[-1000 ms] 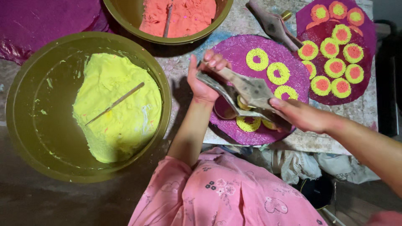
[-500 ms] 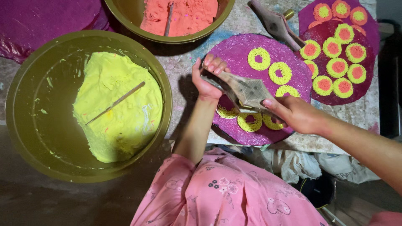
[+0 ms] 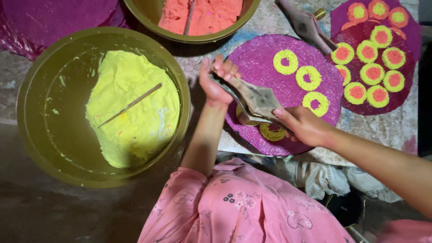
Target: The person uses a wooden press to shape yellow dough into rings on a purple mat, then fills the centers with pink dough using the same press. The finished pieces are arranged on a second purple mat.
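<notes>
Both my left hand (image 3: 216, 83) and right hand (image 3: 303, 126) are closed around the cloth piping bag (image 3: 254, 96) over the purple disc (image 3: 270, 76). If I squeeze unevenly, a ring could smear — 5 yellow rings here, 2 half hidden; 2 bowls — 1 yellow paste, 1 orange.

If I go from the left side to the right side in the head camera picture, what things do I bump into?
Big bowl of yellow paste → thin stick lying in the paste → left hand → grey squeeze bag → right hand → purple round sheet with yellow rings → darker sheet with yellow-and-orange rounds.
</notes>
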`<state>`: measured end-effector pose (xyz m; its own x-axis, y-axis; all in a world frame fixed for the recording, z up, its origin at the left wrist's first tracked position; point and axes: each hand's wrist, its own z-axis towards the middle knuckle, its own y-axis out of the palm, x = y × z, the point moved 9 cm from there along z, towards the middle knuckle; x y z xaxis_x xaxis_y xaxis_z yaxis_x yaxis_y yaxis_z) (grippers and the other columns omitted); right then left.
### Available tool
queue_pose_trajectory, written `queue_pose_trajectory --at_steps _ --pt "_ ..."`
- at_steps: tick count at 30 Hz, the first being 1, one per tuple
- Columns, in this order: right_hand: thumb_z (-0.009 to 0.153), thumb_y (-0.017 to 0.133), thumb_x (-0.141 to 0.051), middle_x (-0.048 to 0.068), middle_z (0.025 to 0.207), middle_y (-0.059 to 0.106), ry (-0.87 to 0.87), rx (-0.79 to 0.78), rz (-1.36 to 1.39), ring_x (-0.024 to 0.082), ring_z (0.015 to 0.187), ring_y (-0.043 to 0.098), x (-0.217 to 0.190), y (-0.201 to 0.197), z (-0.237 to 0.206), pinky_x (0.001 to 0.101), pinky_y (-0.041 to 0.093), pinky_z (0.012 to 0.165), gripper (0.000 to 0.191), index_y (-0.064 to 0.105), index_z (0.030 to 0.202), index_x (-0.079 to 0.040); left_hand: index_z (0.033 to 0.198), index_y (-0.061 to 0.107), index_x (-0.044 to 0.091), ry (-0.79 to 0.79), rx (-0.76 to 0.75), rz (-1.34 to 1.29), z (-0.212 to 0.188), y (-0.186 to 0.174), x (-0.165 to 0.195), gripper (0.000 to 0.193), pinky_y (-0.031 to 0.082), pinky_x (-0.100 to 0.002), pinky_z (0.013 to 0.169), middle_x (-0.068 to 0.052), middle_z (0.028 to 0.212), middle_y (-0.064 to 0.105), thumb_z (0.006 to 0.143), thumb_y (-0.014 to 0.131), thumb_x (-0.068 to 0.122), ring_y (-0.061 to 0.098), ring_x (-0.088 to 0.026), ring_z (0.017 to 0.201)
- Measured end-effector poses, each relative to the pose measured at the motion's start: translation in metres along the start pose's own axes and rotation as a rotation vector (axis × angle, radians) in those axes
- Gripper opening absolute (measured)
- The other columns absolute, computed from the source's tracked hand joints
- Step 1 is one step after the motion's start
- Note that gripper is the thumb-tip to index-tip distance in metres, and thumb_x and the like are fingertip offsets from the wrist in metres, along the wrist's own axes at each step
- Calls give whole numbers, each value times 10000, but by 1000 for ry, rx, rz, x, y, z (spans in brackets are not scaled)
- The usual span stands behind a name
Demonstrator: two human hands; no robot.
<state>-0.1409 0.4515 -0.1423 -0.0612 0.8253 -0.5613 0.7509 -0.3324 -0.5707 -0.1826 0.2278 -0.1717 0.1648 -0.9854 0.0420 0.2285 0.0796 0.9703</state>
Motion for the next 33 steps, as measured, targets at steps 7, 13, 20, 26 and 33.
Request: queue_pose_trajectory --at_steps 7,13,20,26,33 --pt "967 405 -606 83 728 632 103 66 -13 171 683 589 73 -58 -30 351 505 633 635 701 967 -45 1161 629 43 -109 74 597 -21 -26 -35 480 464 -419 1031 -119 1123 670 979 551 480 609 -274 1106" --pt "1050 285 -681 88 773 619 -138 249 362 178 705 550 137 -68 -78 349 455 651 760 632 1005 -6 1543 295 56 -110 -349 1961 -76 3 -33 1044 343 -496 1132 -201 1440 509 697 882 228 445 -393 1332" --pt "923 351 -868 97 872 593 -303 384 888 199 766 523 172 -40 -130 344 405 659 967 591 1240 14 1586 258 130 -331 -392 2153 -80 13 -48 1145 321 -541 1117 -151 1451 503 654 912 254 440 -376 1331" --pt "917 377 -880 107 917 559 -293 531 1032 217 821 510 205 -33 -167 363 399 720 964 526 1288 -2 1590 210 121 -359 -485 2167 -45 22 -94 1187 345 -551 1080 -190 1434 499 656 923 292 434 -404 1313" --pt "915 295 -902 108 896 562 -279 604 1050 219 804 510 232 -28 -183 361 390 701 1021 540 1248 32 1580 202 126 -440 -612 2120 -20 2 -178 1222 341 -494 1166 -204 1449 489 607 935 225 424 -425 1343"
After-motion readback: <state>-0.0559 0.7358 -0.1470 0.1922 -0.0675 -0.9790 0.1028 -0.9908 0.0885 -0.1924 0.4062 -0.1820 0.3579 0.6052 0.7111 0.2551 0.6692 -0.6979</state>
